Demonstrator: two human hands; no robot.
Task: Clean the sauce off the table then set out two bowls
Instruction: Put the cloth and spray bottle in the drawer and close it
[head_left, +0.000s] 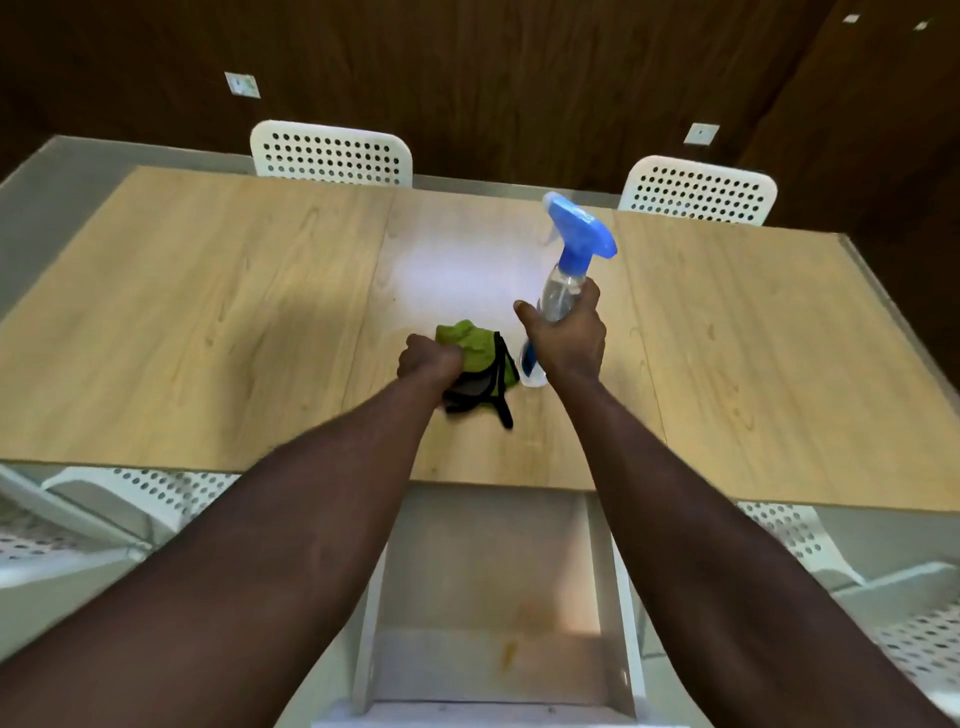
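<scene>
On the light wood-grain surface (208, 322), the left hand (428, 358) is closed in a tight grip on a crumpled green cloth with black edging (480, 364). Just right of the cloth, the right hand (566, 338) wraps its grip around a clear plastic spray bottle with a blue trigger head (563, 283), tilted.

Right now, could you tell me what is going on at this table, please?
A person is cleaning the wooden table. The left hand presses a green cloth against the tabletop near the middle. The right hand grips a clear spray bottle with a blue trigger head, tilted and lifted just beside the cloth. No sauce stain is plainly visible, and no bowls are on the table yet. White perforated chairs stand around it.
</scene>
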